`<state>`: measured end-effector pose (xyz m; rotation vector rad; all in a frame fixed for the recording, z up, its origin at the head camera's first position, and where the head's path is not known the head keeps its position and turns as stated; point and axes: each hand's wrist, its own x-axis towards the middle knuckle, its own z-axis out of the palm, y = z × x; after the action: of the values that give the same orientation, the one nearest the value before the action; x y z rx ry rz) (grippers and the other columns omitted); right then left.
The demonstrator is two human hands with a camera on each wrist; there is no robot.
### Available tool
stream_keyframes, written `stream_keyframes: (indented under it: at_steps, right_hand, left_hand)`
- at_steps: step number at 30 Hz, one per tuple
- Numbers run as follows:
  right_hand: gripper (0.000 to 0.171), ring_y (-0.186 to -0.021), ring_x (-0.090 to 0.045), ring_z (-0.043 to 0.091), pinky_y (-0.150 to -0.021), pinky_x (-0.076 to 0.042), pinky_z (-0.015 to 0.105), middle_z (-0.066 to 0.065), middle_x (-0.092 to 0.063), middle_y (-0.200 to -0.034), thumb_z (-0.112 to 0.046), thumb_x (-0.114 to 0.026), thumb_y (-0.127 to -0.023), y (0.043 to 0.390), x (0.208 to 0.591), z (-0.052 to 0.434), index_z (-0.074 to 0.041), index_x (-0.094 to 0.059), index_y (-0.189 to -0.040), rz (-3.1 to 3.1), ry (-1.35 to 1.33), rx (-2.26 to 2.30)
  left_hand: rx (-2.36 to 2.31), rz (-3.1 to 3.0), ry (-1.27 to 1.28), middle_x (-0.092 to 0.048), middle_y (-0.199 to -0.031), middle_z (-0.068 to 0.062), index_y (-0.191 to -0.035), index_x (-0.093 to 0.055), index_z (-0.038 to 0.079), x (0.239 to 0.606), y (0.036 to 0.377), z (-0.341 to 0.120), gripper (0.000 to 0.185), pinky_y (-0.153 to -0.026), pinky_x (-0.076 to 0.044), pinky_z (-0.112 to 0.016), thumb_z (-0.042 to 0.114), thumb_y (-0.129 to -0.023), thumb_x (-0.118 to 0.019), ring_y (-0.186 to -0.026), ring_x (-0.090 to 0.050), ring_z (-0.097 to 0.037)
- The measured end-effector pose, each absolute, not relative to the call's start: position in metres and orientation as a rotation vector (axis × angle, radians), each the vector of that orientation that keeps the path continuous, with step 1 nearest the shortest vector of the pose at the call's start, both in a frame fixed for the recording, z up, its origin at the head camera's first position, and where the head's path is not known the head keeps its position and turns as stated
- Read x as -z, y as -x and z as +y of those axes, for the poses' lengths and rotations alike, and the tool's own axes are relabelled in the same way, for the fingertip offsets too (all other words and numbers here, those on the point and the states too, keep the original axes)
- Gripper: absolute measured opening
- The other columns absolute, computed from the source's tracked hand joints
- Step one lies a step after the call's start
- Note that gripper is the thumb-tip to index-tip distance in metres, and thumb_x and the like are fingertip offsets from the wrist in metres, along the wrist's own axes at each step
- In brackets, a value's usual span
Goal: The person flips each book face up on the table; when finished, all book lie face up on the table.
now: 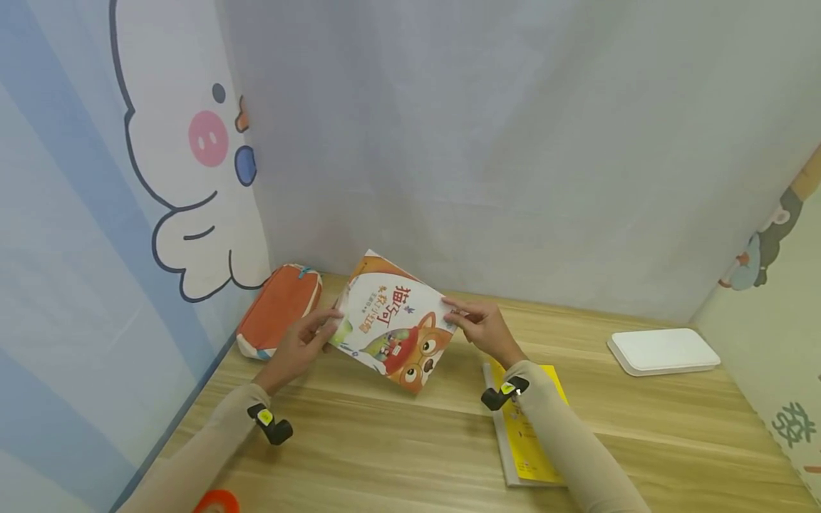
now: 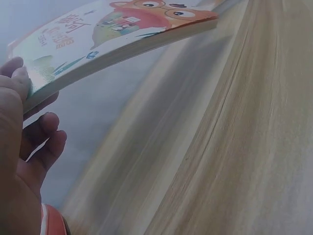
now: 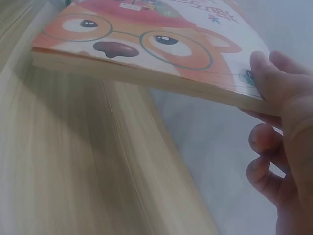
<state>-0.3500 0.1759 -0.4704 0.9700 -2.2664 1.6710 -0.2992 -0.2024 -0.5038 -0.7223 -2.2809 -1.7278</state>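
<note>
A picture-covered book (image 1: 391,320) is held up above the wooden table, its cover showing a cartoon animal with glasses and a red hat. My left hand (image 1: 300,349) pinches one edge, thumb on the cover and a finger beneath, as the left wrist view shows. On the opposite edge my right hand (image 1: 486,328) grips a corner the same way, with its lower fingers curled below the book. In the right wrist view the book (image 3: 146,44) tilts, and its pages' edge faces the camera. Under my right forearm lies a yellow book (image 1: 529,434), partly covered by the sleeve.
An orange pencil case (image 1: 279,310) lies at the table's back left, against the wall curtain. A white flat case (image 1: 663,350) sits at the right. Part of a red-orange ring (image 1: 218,501) shows at the front left edge. Grey curtain (image 1: 481,142) closes off the back.
</note>
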Motion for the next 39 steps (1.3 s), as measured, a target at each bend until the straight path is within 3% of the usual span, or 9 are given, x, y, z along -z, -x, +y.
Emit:
stream_keyframes:
  at_steps: [4,10,13,17,20,22,29,34,39]
  right_hand:
    - [0.034,-0.041,-0.033,0.003,-0.041,-0.032,0.020,0.032,-0.073,-0.097,0.007,-0.068,-0.093,0.348,0.469,0.177,0.009,-0.067,-0.128,-2.313,-0.922,-1.694]
    - [0.035,-0.044,-0.037,0.003,-0.045,-0.034,0.021,0.024,-0.069,-0.078,0.002,-0.069,-0.095,0.348,0.467,0.182,0.005,-0.067,-0.130,-2.405,-0.818,-1.680]
    - [0.035,-0.045,-0.040,0.005,-0.046,-0.036,0.021,0.018,-0.067,-0.071,-0.002,-0.071,-0.095,0.350,0.468,0.185,0.002,-0.069,-0.129,-2.418,-0.810,-1.680]
    - [0.032,-0.045,-0.047,0.023,-0.045,-0.039,0.022,0.019,-0.067,-0.068,-0.005,-0.073,-0.094,0.353,0.472,0.185,0.000,-0.072,-0.126,-2.419,-0.837,-1.689]
    - [0.031,-0.051,-0.048,0.042,-0.046,-0.039,0.022,0.027,-0.063,-0.065,-0.003,-0.072,-0.094,0.349,0.467,0.180,0.002,-0.072,-0.125,-2.444,-0.841,-1.698]
    - [0.031,-0.053,-0.048,0.046,-0.047,-0.038,0.021,0.028,-0.060,-0.063,-0.002,-0.072,-0.094,0.342,0.457,0.177,0.003,-0.071,-0.125,-2.474,-0.822,-1.689]
    - [0.029,-0.044,-0.045,0.011,-0.047,-0.038,0.022,0.017,-0.057,-0.056,-0.002,-0.071,-0.095,0.329,0.438,0.176,0.007,-0.071,-0.122,-2.547,-0.779,-1.673]
    - [0.032,-0.048,-0.047,0.010,-0.049,-0.039,0.021,0.011,-0.063,-0.061,-0.006,-0.071,-0.096,0.342,0.455,0.178,0.003,-0.071,-0.126,-2.572,-0.743,-1.701]
    - [0.035,-0.057,-0.052,0.012,-0.055,-0.045,0.021,0.019,-0.067,-0.072,-0.009,-0.069,-0.098,0.352,0.473,0.185,0.000,-0.068,-0.132,-2.583,-0.735,-1.739]
  left_hand:
    - [1.740,-2.292,0.718,-0.055,-0.148,-0.020,-0.138,-0.059,0.004,0.505,0.299,-0.202,0.032,-0.069,-0.060,-0.030,0.008,-0.106,-0.054,-0.085,-0.066,-0.008]
    - [1.708,-2.360,0.695,-0.054,-0.152,-0.018,-0.142,-0.059,0.010,0.502,0.299,-0.202,0.036,-0.072,-0.060,-0.032,0.013,-0.106,-0.057,-0.084,-0.066,-0.015]
    - [1.674,-2.388,0.713,-0.056,-0.151,-0.015,-0.142,-0.060,0.013,0.501,0.299,-0.201,0.037,-0.075,-0.058,-0.029,0.014,-0.105,-0.059,-0.105,-0.065,-0.001]
    - [1.653,-2.413,0.723,-0.059,-0.149,-0.013,-0.141,-0.062,0.014,0.503,0.299,-0.204,0.036,-0.079,-0.053,-0.022,0.015,-0.105,-0.059,-0.122,-0.055,0.008]
    - [1.657,-2.428,0.709,-0.062,-0.144,-0.012,-0.139,-0.064,0.015,0.506,0.298,-0.208,0.034,-0.078,-0.052,-0.023,0.016,-0.105,-0.058,-0.110,-0.059,0.003]
    - [1.655,-2.429,0.705,-0.064,-0.141,-0.013,-0.137,-0.066,0.014,0.506,0.298,-0.209,0.033,-0.075,-0.051,-0.024,0.016,-0.105,-0.059,-0.104,-0.060,0.001]
    - [1.635,-2.445,0.689,-0.067,-0.139,-0.013,-0.133,-0.069,0.014,0.508,0.301,-0.207,0.029,-0.072,-0.052,-0.024,0.017,-0.105,-0.059,-0.105,-0.062,0.003]
    - [1.641,-2.496,0.643,-0.057,-0.152,-0.012,-0.141,-0.063,0.018,0.507,0.299,-0.209,0.042,-0.080,-0.055,-0.024,0.020,-0.099,-0.069,-0.105,-0.063,0.000]
    - [1.658,-2.523,0.640,-0.049,-0.159,-0.013,-0.147,-0.058,0.018,0.506,0.297,-0.210,0.059,-0.082,-0.056,-0.025,0.019,-0.091,-0.079,-0.096,-0.063,-0.009]
